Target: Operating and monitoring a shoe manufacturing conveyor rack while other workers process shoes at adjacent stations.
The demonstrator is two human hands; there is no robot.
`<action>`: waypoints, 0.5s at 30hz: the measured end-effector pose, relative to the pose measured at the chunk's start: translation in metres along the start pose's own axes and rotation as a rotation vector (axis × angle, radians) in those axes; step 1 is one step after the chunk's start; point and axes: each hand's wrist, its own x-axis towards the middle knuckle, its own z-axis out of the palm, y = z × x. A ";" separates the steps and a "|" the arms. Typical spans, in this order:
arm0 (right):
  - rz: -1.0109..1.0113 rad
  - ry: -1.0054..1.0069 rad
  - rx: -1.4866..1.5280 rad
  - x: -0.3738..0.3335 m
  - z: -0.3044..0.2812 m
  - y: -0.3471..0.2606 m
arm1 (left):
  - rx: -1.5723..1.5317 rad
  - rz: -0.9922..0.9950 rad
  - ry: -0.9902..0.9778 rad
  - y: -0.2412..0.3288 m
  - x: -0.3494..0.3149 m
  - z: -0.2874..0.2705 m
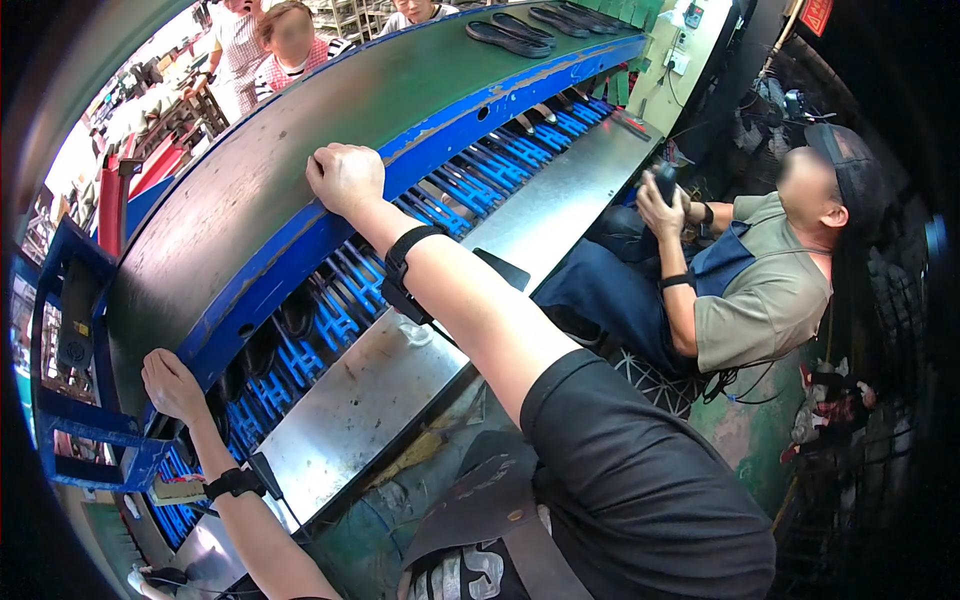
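My right hand (346, 180) rests closed on the green conveyor belt (240, 190), its wrist crossing the blue rail (420, 150) along the near edge. Nothing sticks out from its curled fingers. Further left, my left hand (173, 385) is also closed, lying at the same rail near the belt's left end. Its fingertips are turned away from view, and no object shows in it. Both wrists wear black straps with small devices. Beneath the rail runs a row of blue bars (340, 310), with dark shoes (297, 312) among them.
A metal ledge (350, 420) lies between me and the bars. On my right a seated co-worker (765, 290) holds a dark shoe (664, 182). Black soles (510, 36) lie at the belt's far end. Several people stand beyond the belt. A blue frame (90, 400) stands at left.
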 end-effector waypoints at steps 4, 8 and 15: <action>0.010 -0.015 -0.014 0.000 -0.001 -0.002 | 0.003 0.009 0.014 -0.005 -0.001 0.002; 0.020 -0.029 -0.014 0.001 -0.001 -0.001 | -0.001 0.019 0.002 -0.003 0.000 0.001; 0.025 -0.043 -0.019 0.001 -0.002 -0.003 | 0.013 -0.006 -0.015 -0.005 -0.001 0.000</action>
